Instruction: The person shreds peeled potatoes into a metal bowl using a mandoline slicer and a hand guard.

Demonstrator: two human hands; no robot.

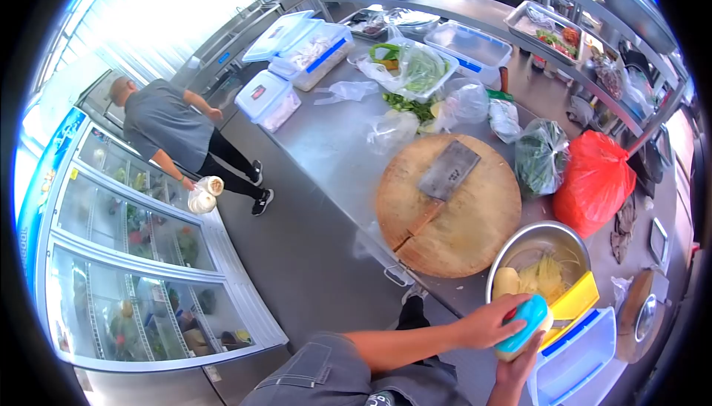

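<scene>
My left hand [489,322] is closed over a turquoise food holder [528,315], pressed against a peeled potato [547,323]. From below, my right hand [518,365] grips the potato, which is partly hidden by fingers and holder. Just beyond my hands, a steel bowl [502,246] contains pale yellow shreds [545,276] and another peeled potato [506,281]. A yellow slicer [582,304] leans across the bowl's near right rim. Beside it stands a clear plastic box [575,365] with blue edging.
A cleaver [449,170] lies on a round wooden chopping board [400,239]. Behind are a red bag [593,183], bagged greens [541,155] and lidded boxes [268,100]. At left, another person [167,120] holds wrapped items beside a glass-door fridge [141,235].
</scene>
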